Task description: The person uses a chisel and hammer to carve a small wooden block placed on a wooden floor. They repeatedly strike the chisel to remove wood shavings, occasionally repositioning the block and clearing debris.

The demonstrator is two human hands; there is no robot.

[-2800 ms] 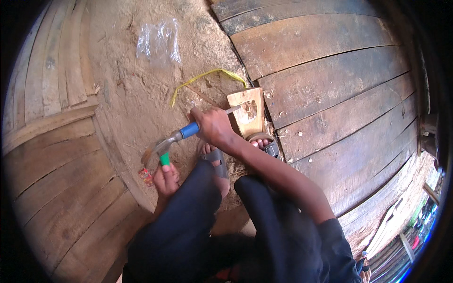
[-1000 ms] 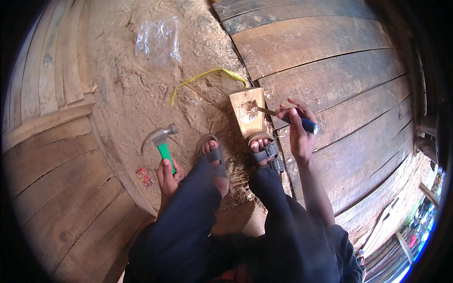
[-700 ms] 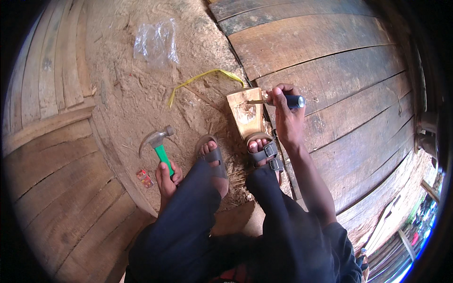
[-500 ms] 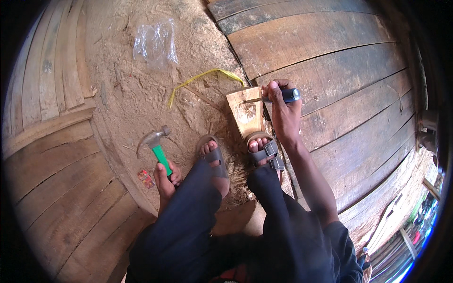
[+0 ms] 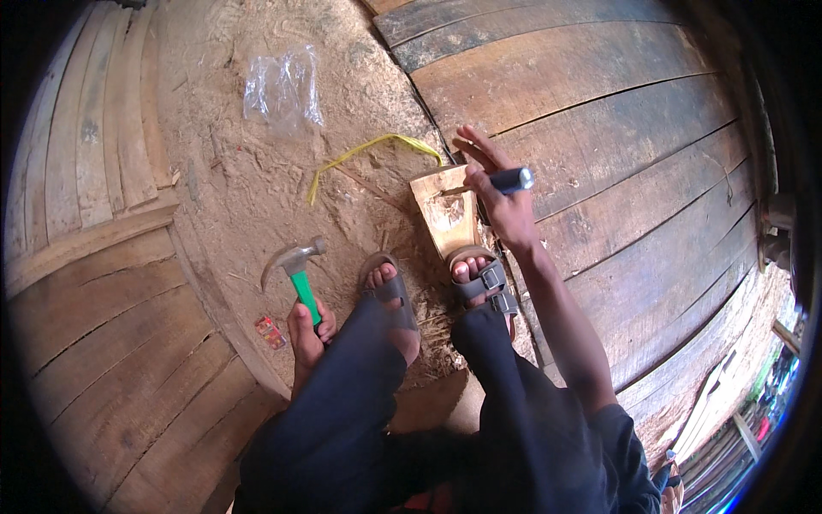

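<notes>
Wood block point(image 5: 450, 228) lies on the sandy ground point(image 5: 223, 197), right of center, near end against the front of the right sandal point(image 5: 493, 279), right edge close beside the plank boards point(image 5: 616, 120). Its upper face has 1 rough cut recess, pale inside. Right hand point(image 5: 507, 210) is at the block's right side, holding a chisel point(image 5: 512, 180) by its dark blue handle; thumb and palm side are on the handle, at least 2 fingers stick out away from it, so the grip looks loose. Chisel's narrow blade points left over the far part of the recess; cannot tell if the tip touches wood. Left hand point(image 5: 310, 336) is low on the left, next to the left knee, fingers closed around the green handle of a claw hammer point(image 5: 304, 295). Hammer head is up, claw curving left, striking face to the right, well apart from the block. Left sandal point(image 5: 396, 289) sits between hammer and block. Yellow strip point(image 5: 364, 149) arcs over the ground, 1 end near the block's far edge. Clear plastic sheet point(image 5: 281, 90) lies farther off, upper left. Small red packet point(image 5: 271, 332) is just left of the left hand.
</notes>
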